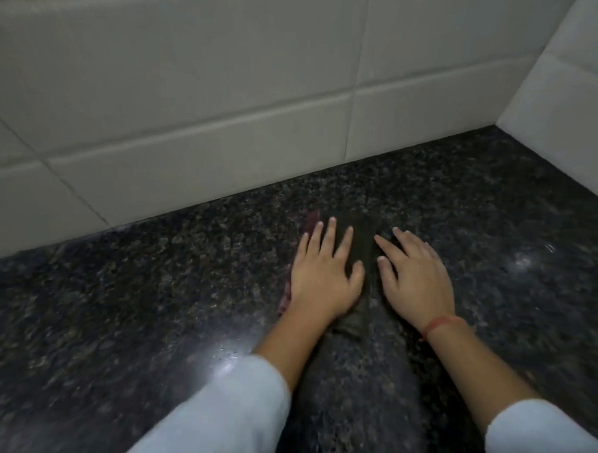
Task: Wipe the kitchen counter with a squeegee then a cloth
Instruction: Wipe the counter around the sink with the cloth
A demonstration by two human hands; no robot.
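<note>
Pressing down side by side, the left hand (322, 276) and the right hand (414, 274) lie flat, fingers spread, on a dark cloth (360, 244) on the speckled granite counter (140, 301). Neither hand is clenched; both palms simply bear on the fabric. The cloth runs lengthwise from near the wrists away toward the tiled wall (189, 111), its far end stopping short of the wall. A reddish edge peeks out beside the left hand. White sleeves (213, 418) cover both forearms, and a red thread (439, 324) circles the right wrist.
</note>
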